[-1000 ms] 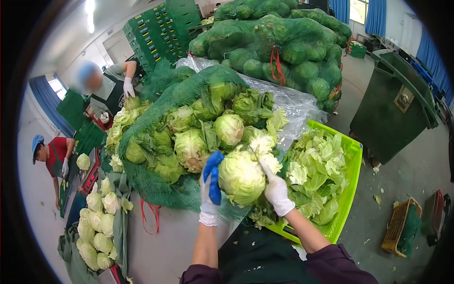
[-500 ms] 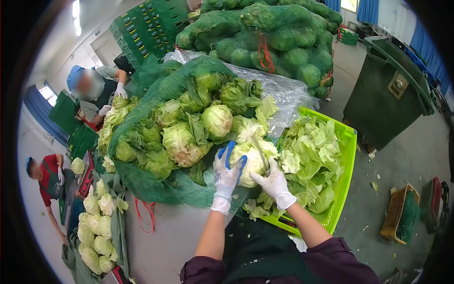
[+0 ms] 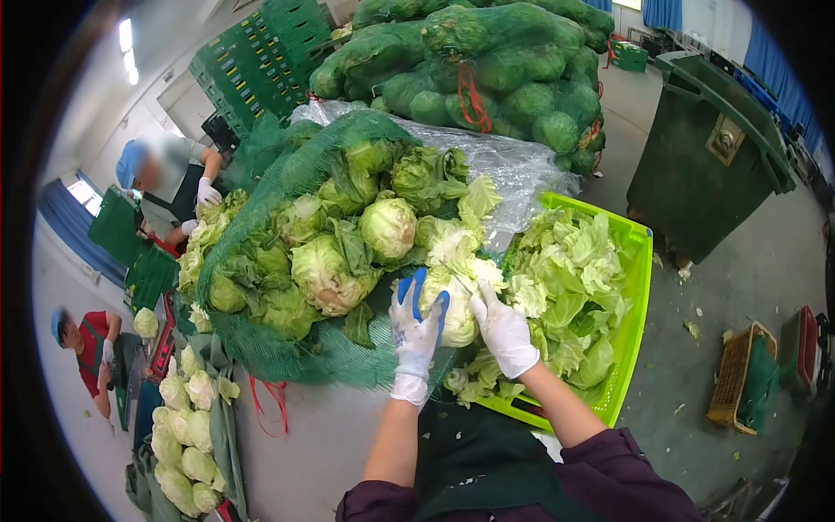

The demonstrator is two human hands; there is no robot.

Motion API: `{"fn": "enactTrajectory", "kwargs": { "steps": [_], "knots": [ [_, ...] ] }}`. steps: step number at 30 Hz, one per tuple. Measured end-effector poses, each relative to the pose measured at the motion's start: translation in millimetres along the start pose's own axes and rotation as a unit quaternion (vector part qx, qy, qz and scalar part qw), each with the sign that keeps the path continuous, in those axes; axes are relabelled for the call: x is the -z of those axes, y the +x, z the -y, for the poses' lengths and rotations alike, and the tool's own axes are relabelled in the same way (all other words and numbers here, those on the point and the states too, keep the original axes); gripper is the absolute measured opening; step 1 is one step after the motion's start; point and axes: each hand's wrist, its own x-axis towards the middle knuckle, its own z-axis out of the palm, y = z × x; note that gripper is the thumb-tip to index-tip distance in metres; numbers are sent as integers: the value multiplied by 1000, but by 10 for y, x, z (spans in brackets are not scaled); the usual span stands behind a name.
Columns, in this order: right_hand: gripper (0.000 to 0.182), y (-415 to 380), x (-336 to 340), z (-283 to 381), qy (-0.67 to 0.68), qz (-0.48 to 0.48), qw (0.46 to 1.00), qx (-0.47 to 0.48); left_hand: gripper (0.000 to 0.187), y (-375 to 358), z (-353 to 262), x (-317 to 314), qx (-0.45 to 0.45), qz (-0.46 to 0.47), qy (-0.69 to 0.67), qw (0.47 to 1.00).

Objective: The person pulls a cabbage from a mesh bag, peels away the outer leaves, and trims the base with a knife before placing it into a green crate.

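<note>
A pale lettuce head (image 3: 454,304) with ruffled leaves sits at the edge of the pile in front of me. My left hand (image 3: 416,329), in a white glove with blue-coated fingers, grips its left side, thumb and fingers spread around it. On its right side, my gloved right hand (image 3: 504,332) is closed on what looks like a thin knife (image 3: 464,287), its blade lying against the leaves and its handle hidden. Untrimmed lettuce heads (image 3: 335,274) lie beyond in an opened green net bag (image 3: 252,339). Loose leaves (image 3: 574,287) fill a lime-green crate (image 3: 637,304) to the right.
Full net sacks (image 3: 513,87) are stacked at the back beside clear plastic wrap (image 3: 513,165). A green wheeled bin (image 3: 696,165) and a brown basket (image 3: 739,374) stand right. Trimmed heads (image 3: 187,435) lie left. Two co-workers (image 3: 161,178) are on the left side.
My right hand has shifted up and left over the lettuce head, and the blade's angle has changed. My left hand stays on the head. The view has turned slightly.
</note>
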Motion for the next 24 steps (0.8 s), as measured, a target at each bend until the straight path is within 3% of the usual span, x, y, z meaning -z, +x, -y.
{"fn": "enactTrajectory", "kwargs": {
  "steps": [1, 6, 9, 12, 13, 14, 15, 16, 18, 19, 22, 24],
  "knots": [
    [43, 34, -11, 18, 2, -29, 1000, 9, 63, -16, -13, -8, 2, -9, 21, 1000],
    [37, 238, -47, 51, -12, -36, 999, 8, 61, -29, 34, -38, 38, -32, -14, 999],
    [34, 552, 81, -131, 18, 18, 995, -101, 62, -125, -138, -20, 14, -37, 59, 997],
    [29, 776, 57, -406, 138, 67, 988, -27, 59, -179, -101, 14, -11, -53, 14, 998],
    [29, 804, 48, -440, 135, 66, 988, -26, 64, -194, -67, 42, 30, -17, -174, 984],
    [30, 853, 27, -481, 130, 34, 990, -41, 71, -176, -61, 103, 67, 21, -356, 932],
    [31, 896, -48, -551, 128, 3, 990, -56, 68, -223, 40, 166, 57, 52, -415, 907],
    [31, 942, -104, -633, 128, 4, 990, -54, 68, -269, 127, 188, 56, 50, -414, 907],
    [30, 1001, -118, -688, 201, 50, 967, -149, 65, -321, 185, 276, 26, 62, -277, 959],
    [26, 985, -134, -726, 313, 64, 924, -212, 63, -383, 214, 332, 20, 64, -251, 966],
    [22, 963, -207, -732, 317, 20, 927, -198, 61, -468, 233, 419, 13, 69, -219, 973],
    [27, 867, -174, -647, 249, 1, 954, -169, 58, -521, 186, 440, 3, 65, -212, 975]
  ]
}}
